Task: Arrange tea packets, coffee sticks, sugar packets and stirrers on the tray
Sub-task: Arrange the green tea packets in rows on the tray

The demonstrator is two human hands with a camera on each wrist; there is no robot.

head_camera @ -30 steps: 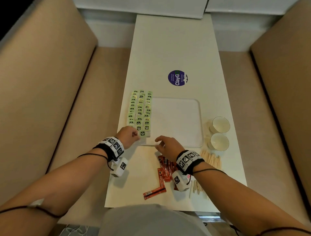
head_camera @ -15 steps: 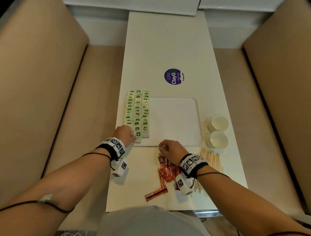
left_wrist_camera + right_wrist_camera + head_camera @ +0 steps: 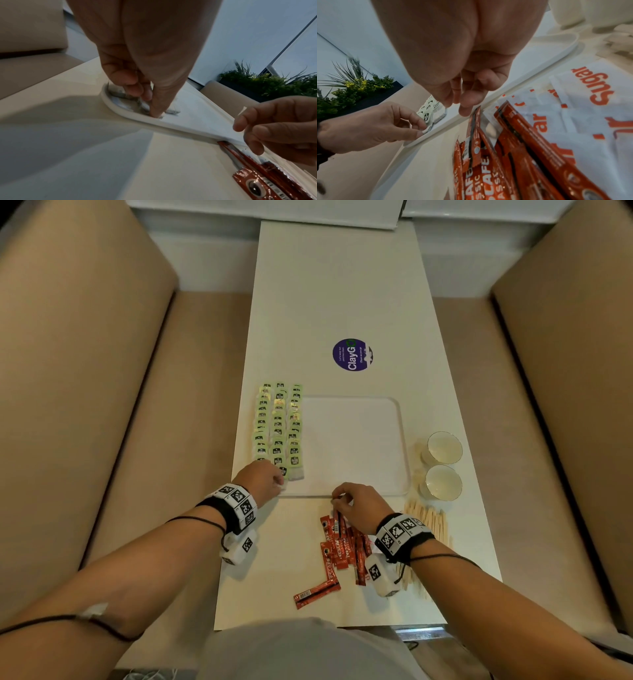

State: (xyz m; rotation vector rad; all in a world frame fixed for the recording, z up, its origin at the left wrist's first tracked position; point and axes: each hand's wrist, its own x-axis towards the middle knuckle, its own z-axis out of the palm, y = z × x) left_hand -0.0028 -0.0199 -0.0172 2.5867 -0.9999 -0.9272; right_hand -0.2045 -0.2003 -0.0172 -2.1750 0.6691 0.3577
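Observation:
A white tray (image 3: 356, 440) lies mid-table with green tea packets (image 3: 279, 429) in three columns along its left side. My left hand (image 3: 281, 479) sits at the tray's near-left corner, thumb and forefinger pinching the nearest tea packet (image 3: 426, 126). Red coffee sticks (image 3: 339, 549) are piled just in front of the tray. My right hand (image 3: 337, 501) is over them, fingertips curled on the far end of one coffee stick (image 3: 473, 121) by the tray rim. White sugar packets (image 3: 590, 108) lie right of the sticks. Wooden stirrers (image 3: 428, 522) lie further right.
Two white cups (image 3: 443, 465) stand right of the tray. One stray coffee stick (image 3: 317, 594) lies near the table's front edge. A purple sticker (image 3: 352, 355) marks the table beyond the tray. Beige bench seats flank the narrow table.
My right hand has drawn back slightly from the tray's near edge onto the coffee sticks. My left hand has stayed at the near tea packets.

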